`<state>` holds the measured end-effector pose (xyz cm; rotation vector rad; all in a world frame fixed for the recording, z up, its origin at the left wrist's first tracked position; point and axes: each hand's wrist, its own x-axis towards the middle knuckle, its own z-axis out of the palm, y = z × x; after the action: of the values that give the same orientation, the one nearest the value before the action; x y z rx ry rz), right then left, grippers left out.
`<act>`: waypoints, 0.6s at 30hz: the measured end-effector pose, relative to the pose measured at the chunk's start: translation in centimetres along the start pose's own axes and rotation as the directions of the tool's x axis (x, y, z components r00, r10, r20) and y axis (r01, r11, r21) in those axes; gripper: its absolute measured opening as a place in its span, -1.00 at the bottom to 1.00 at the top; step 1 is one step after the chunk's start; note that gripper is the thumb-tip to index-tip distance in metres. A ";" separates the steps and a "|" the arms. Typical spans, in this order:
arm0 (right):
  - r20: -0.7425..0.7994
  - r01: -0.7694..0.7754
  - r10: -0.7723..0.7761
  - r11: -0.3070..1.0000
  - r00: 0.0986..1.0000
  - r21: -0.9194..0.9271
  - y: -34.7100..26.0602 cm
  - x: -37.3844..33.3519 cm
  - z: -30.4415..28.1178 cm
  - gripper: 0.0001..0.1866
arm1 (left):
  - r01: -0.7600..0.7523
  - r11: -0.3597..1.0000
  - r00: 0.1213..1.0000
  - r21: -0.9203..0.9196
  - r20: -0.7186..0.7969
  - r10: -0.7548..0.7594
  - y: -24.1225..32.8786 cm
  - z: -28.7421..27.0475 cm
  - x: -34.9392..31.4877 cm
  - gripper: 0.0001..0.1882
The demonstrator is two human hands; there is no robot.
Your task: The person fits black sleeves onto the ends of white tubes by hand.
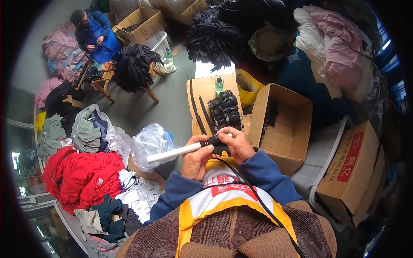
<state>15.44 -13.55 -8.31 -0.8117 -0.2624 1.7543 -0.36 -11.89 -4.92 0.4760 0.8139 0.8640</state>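
The black fabric band (pixel 218 145) sits between the two hands, wrapped around the right end of a white tube (pixel 172 154). The tube's long axis runs from a free end at lower left, rising slightly to the right toward the band; whether it passes right through the cloth is hidden by fingers. The left hand (pixel 195 162) is nearer the tube: its grip is closed around it just beside the band, thumb on the near side. The right hand (pixel 239 145) lies at the band's far end, its grip pinching the dark cloth between thumb and fingers, well apart from the tube's free end. Just beyond the hands, a cardboard sheet (pixel 198 88) on the table (pixel 206 70) carries loose black strips (pixel 195 109), a cluster of rolled black bands (pixel 226 108) and a green bottle (pixel 219 85). To the right of these stands an open cardboard box (pixel 282 161)
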 end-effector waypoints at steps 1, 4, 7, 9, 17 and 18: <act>-0.027 0.019 -0.018 1.000 0.999 0.007 -0.1 -0.1 0.2 -0.79 | 0.001 1.000 1.000 0.002 0.000 -0.001 0.2 0.4 0.0 -0.67; -0.007 0.092 -0.092 0.995 0.996 -0.032 0.0 -0.3 0.7 -0.81 | -0.011 0.985 0.996 -0.171 -0.085 -0.003 0.5 1.5 0.0 -0.65; 0.052 0.110 -0.107 0.992 0.993 -0.060 0.0 -0.4 0.8 -0.85 | 0.044 0.987 0.996 -0.152 -0.073 -0.056 0.0 0.0 0.2 -0.65; -0.004 0.155 -0.155 0.988 0.988 -0.001 0.3 0.0 0.6 -0.86 | -0.011 0.999 0.999 -0.040 -0.051 0.009 0.0 -0.7 0.2 -0.62; -0.050 0.087 -0.091 0.993 0.995 -0.077 0.2 -0.8 1.1 -0.64 | -0.011 1.000 1.000 0.024 -0.003 0.011 0.6 -1.0 0.1 -0.66; -0.027 0.020 -0.023 0.994 0.999 -0.105 -0.1 -0.9 1.9 -0.70 | 0.008 0.999 1.000 0.033 0.014 -0.009 0.5 -0.9 0.1 -0.66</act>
<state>14.39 -13.95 -6.49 -0.9049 -0.3455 1.7189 -1.26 -11.44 -5.17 0.5071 0.8181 0.8395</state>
